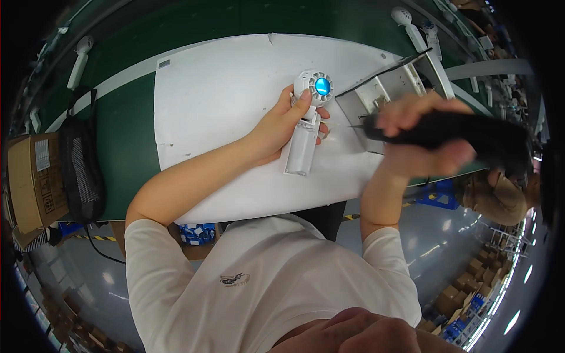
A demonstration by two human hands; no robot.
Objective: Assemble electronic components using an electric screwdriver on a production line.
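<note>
The left forearm (200, 170) is stretched toward two o'clock; the left hand (276, 126) is curled, its thumb (302, 102) laid uppermost. The right hand (415, 157), blurred, is raised between two and three o'clock, fingers bent.

The table (128, 153) is green. A big white sheet (223, 88) lies on it. An open box (353, 110) sits toward the right.

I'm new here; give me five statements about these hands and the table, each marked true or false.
1. The left hand holds a white handheld fan. True.
2. The right hand is empty. False: it grips a black tool, blurred.
3. The fan's blue disc is on its handle. False: it is in the round head.
4. A white sheet covers part of the green table. True.
5. The black mesh bag is on the person's right. False: left.
</note>
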